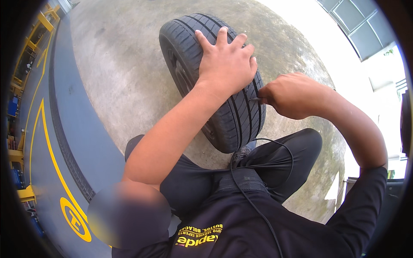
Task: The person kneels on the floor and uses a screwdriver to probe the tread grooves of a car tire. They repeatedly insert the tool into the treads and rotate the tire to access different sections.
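A black tyre (243,116) on a wheel rim (183,71) stands upright on the concrete in front of me, leaning a little. My left hand (226,64) lies over the tread with its fingers spread. At the right side of the tread is my right hand (297,95), closed with fingers and thumb pinched together. From that pinch a small thin grey pointed tool (256,99) sticks out, its tip at the tread grooves. Most of the tool is hidden inside the hand, so its exact kind does not show.
My bent legs (288,163) and a shoe (244,152) are close behind the tyre. A thin black cable (292,159) loops over my lap. Leftward runs a blue-grey painted floor strip (86,112) with yellow lines; yellow racks (28,191) line the far left. A grey gate (357,26) stands upper right.
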Available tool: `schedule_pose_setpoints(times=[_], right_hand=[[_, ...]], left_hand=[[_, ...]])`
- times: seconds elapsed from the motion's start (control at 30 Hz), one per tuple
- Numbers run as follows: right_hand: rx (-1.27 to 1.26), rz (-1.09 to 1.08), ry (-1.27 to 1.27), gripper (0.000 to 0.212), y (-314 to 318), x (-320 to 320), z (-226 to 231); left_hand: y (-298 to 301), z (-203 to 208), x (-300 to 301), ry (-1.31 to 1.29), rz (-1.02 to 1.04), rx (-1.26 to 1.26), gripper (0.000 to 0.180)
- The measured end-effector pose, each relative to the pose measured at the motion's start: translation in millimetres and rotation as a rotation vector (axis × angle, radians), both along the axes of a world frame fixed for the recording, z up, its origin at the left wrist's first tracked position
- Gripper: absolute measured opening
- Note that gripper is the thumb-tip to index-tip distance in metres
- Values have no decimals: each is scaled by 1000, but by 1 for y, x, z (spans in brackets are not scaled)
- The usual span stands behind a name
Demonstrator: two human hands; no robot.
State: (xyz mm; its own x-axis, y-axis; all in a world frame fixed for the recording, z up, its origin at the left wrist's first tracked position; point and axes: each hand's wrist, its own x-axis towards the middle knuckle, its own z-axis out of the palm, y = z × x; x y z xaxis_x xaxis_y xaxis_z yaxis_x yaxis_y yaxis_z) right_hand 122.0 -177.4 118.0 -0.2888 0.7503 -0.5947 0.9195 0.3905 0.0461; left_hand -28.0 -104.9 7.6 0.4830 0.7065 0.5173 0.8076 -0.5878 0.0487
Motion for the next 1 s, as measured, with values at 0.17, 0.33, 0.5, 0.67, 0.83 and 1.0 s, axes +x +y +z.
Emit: schedule_pose_setpoints(times=[0.17, 0.33, 0.5, 0.67, 0.83, 1.0], right_hand=[[-90, 39, -85, 22, 5, -6, 0], [-27, 73, -99, 20, 2, -8, -6], [-28, 23, -141, 24, 0, -13, 0], [-39, 103, -158, 20, 4, -13, 1], [-112, 90, -254, 21, 14, -14, 0], [-169, 184, -440, 19, 34, -19, 9]], left_hand=[[-1, 0, 0, 3, 4, -23, 40], [-3, 5, 4, 52, 20, -76, 41], [-3, 6, 3, 50, 24, -60, 41], [-4, 4, 4, 41, 19, -70, 41], [-3, 7, 6, 64, 16, -60, 40], [-1, 14, 13, 89, 4, -85, 40]])
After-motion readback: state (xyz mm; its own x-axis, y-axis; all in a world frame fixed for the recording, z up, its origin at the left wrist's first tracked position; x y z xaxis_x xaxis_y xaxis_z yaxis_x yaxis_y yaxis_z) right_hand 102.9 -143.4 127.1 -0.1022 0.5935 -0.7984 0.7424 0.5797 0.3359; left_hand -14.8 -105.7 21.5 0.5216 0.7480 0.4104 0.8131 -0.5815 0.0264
